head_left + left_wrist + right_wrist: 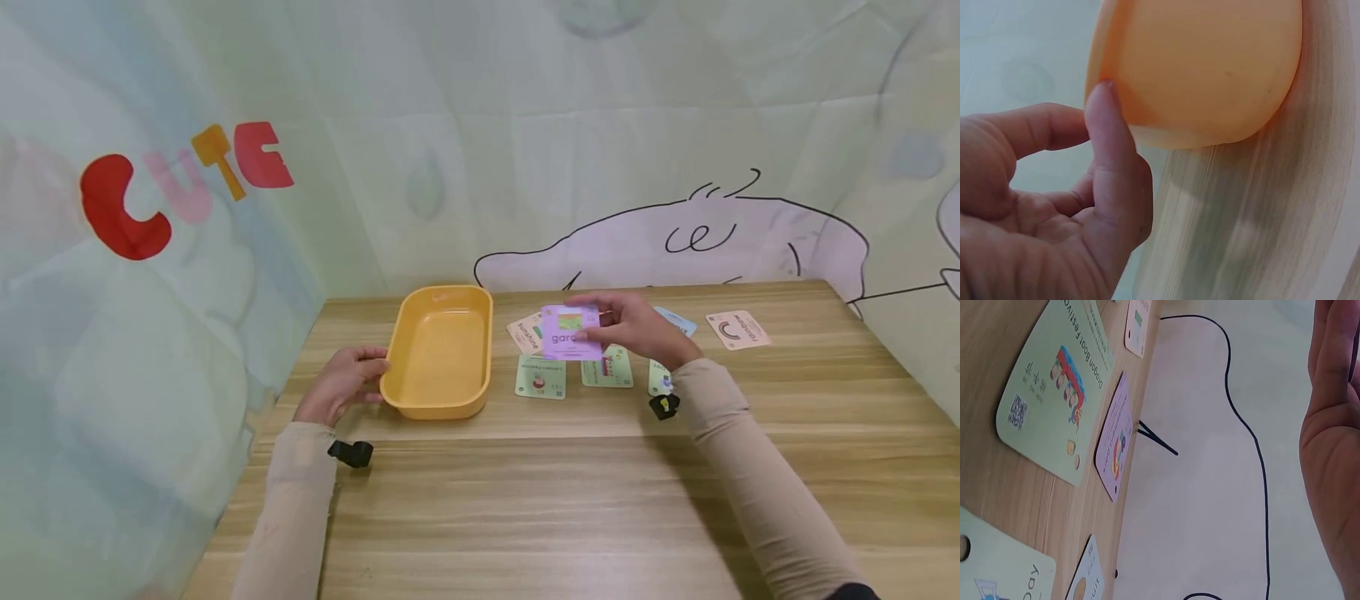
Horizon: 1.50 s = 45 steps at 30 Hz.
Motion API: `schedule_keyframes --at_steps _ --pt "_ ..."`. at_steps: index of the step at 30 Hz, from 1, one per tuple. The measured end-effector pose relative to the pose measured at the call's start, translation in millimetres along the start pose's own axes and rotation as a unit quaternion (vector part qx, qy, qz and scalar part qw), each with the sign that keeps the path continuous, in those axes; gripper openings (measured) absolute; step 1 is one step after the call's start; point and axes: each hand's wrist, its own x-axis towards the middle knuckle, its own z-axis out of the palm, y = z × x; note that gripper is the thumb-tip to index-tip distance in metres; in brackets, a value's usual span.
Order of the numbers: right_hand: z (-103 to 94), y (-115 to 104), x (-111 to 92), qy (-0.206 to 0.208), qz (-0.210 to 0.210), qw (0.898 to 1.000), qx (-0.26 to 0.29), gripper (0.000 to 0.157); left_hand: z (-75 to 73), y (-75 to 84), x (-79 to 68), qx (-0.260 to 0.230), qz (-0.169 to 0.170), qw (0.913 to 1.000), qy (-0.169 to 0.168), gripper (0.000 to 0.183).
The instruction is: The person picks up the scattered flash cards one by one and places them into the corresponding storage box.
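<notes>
My left hand (347,385) pinches the near left rim of a yellow plastic tray (395,350), thumb on the inner side, as the left wrist view shows. That tray stands on the table with a bare inside. With thumb and fingers, my right hand (628,323) holds up a purple picture card (562,343) whose printed word begins "gard"; the thumb hides the rest. Beneath it lie a green dragon boat card (609,371), a green lantern card (540,380) and a "sunshine" card (525,333). In the right wrist view a purple card (1115,440) lies behind the dragon boat card.
A "rainbow" card (737,329) lies at the back right. A blue card (676,320) and another green card (660,379) are partly hidden by the right arm. A printed cloth (420,167) hangs along the back and left edges of the wooden table (510,500).
</notes>
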Motion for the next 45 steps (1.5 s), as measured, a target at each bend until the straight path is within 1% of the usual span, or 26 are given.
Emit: schedule_keyframes --at_steps 8,14,21,29,35,39,45 --pt "6.6 -1 4 0.0 -0.008 1.0 0.008 0.057 -0.2 -1.4 -1.9 -0.002 -0.001 1.0 0.001 0.047" --pt "9.5 -2 9 -0.001 -0.003 1.0 0.009 0.057 0.2 -2.3 -2.4 -0.004 0.002 1.0 -0.003 0.046" --pt "13.3 -7 14 -0.003 -0.005 1.0 0.013 0.057 -0.8 2.0 -0.5 -0.001 0.002 1.0 0.002 0.045" --pt "21.9 -6 18 -0.011 -0.018 1.0 0.017 0.055 -2.4 1.7 0.1 -0.006 -0.005 1.0 0.004 0.045" --pt "28.2 -7 21 -0.011 -0.017 1.0 0.009 0.055 -2.4 -0.1 -1.6 -0.006 0.0 1.0 0.0 0.045" --pt "32.8 -8 23 -0.012 -0.015 1.0 0.016 0.054 -2.1 -1.0 -2.4 -0.008 0.003 1.0 -0.003 0.045" --pt "39.4 -6 29 -0.021 -0.027 0.999 0.025 0.053 -2.2 -1.6 -1.3 -0.009 0.001 1.0 -0.002 0.045"
